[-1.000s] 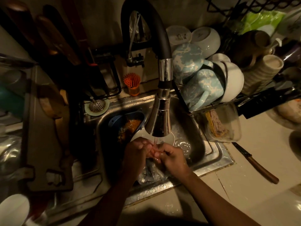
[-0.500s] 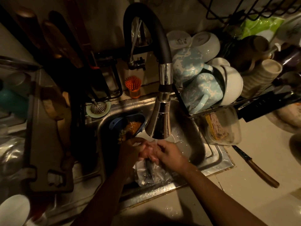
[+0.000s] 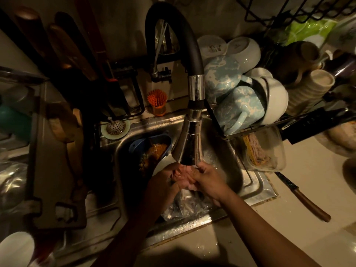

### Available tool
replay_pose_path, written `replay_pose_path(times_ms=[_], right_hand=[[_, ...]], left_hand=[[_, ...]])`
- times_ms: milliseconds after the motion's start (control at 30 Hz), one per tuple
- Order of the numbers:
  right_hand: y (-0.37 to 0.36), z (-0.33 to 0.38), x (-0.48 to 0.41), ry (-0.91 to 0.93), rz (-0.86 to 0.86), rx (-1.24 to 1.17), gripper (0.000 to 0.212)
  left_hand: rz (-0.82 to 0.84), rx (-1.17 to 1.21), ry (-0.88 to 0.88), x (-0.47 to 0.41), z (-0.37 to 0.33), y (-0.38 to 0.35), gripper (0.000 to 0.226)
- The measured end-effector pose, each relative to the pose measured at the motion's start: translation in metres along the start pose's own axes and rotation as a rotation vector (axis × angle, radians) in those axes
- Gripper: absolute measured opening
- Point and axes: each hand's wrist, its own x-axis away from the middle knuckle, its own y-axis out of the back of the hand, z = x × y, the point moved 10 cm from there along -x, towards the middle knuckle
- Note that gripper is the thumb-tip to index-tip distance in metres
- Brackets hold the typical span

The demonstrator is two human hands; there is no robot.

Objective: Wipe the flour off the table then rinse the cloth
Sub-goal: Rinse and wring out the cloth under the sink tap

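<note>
Both my hands are together over the steel sink point(image 3: 256, 186), right under the chrome spray head of the black faucet point(image 3: 188, 147). Water runs onto them. My left hand point(image 3: 161, 185) and my right hand point(image 3: 211, 180) squeeze a small wet pinkish wad between them, which looks like the cloth point(image 3: 183, 180). Most of it is hidden by my fingers. The pale countertop point(image 3: 289, 239) lies at the front right, with a few water drops near the sink edge.
A crumpled clear plastic bag point(image 3: 185, 208) lies in the sink under my hands, and a blue bowl point(image 3: 134, 145) of food scraps behind them. A wooden-handled knife point(image 3: 306, 200) rests on the counter. Right of the faucet are a clear tub point(image 3: 273, 151) and stacked mugs point(image 3: 238, 108).
My hands have risen a little and now sit directly under the spray head, still rubbing together. Nothing else has moved.
</note>
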Motion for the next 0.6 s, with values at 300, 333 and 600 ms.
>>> replay_pose_path(times_ms=[300, 333, 600], right_hand=[[-0.010, -0.010, 0.004, 0.101, 0.045, -0.037, 0.022], [-0.007, -0.009, 0.004, 0.160, -0.001, 0.012, 0.019], [0.002, -0.005, 0.007, 0.336, -0.279, 0.313, 0.030]], left_hand=[[-0.309, -0.218, -0.021, 0.008, 0.012, 0.023, 0.038], [-0.340, -0.194, -0.031, 0.010, 0.011, 0.025, 0.032], [-0.423, 0.273, 0.089, 0.014, 0.025, 0.024, 0.034]])
